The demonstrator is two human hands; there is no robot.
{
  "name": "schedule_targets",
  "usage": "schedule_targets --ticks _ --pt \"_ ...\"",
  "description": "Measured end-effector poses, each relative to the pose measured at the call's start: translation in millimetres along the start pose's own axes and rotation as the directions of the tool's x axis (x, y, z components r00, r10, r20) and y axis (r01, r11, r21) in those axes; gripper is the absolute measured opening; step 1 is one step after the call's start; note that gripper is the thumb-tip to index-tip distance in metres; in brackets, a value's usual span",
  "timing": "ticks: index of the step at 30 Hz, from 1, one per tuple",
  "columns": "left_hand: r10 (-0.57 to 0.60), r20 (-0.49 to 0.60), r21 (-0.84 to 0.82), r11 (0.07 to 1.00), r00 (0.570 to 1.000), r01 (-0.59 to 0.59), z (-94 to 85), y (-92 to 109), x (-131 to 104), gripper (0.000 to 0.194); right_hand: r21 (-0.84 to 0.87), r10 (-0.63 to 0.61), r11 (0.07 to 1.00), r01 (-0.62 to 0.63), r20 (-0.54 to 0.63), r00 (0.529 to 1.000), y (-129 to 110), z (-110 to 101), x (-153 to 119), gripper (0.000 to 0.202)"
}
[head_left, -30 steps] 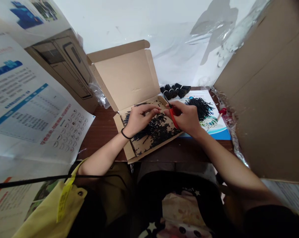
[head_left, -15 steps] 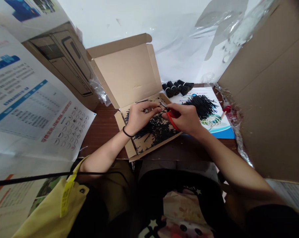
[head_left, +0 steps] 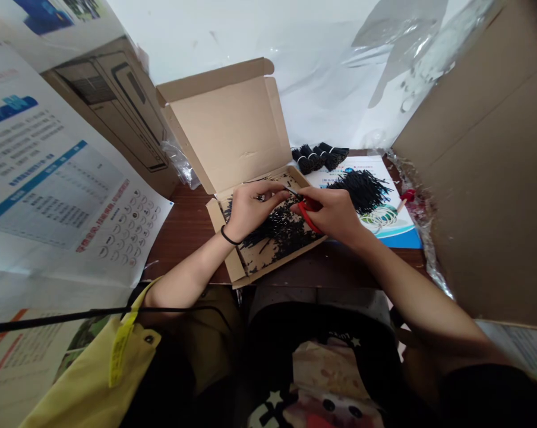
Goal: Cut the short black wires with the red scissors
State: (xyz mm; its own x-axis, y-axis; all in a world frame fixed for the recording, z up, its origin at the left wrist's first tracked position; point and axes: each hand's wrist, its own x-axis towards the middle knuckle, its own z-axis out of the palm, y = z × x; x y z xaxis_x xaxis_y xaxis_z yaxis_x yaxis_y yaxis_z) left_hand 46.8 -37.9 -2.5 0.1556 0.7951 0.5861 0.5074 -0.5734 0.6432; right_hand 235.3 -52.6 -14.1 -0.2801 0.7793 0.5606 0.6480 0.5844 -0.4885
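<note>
Red-handled scissors (head_left: pixel 310 219) sit in our right hand (head_left: pixel 337 213), fingers closed around the grips, over the open cardboard box (head_left: pixel 228 128). Our left hand (head_left: pixel 249 209) pinches at the blades; we cannot tell what it grips. Thin black strips (head_left: pixel 290 233) litter the box. Bare brown table (head_left: pixel 183 223) borders its left edge. The blades, upright a second ago, now slant to our left fingertips.
</note>
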Motion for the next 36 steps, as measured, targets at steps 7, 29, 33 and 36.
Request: schedule_targets --ticks 7,29,33,36 --pt "0.001 0.010 0.012 1.000 1.000 -0.001 1.1 -1.6 -0.2 0.017 -0.038 0.022 0.999 -0.021 0.030 0.999 2.4 0.4 0.7 0.033" --pt "0.058 0.263 -0.156 0.988 0.963 -0.017 -0.8 0.9 1.5 0.026 -0.017 0.012 1.000 -0.013 -0.052 0.999 -0.5 -1.3 2.2 0.038" --pt "0.042 0.260 -0.142 0.990 0.965 -0.004 -0.5 -1.6 0.9 0.026 -0.013 -0.004 1.000 0.004 -0.017 1.000 -0.3 1.0 1.7 0.038" --pt "0.036 0.266 -0.133 0.991 0.963 -0.001 -0.7 -2.2 1.3 0.026 -0.025 0.009 1.000 -0.009 -0.005 1.000 0.9 2.3 1.3 0.039"
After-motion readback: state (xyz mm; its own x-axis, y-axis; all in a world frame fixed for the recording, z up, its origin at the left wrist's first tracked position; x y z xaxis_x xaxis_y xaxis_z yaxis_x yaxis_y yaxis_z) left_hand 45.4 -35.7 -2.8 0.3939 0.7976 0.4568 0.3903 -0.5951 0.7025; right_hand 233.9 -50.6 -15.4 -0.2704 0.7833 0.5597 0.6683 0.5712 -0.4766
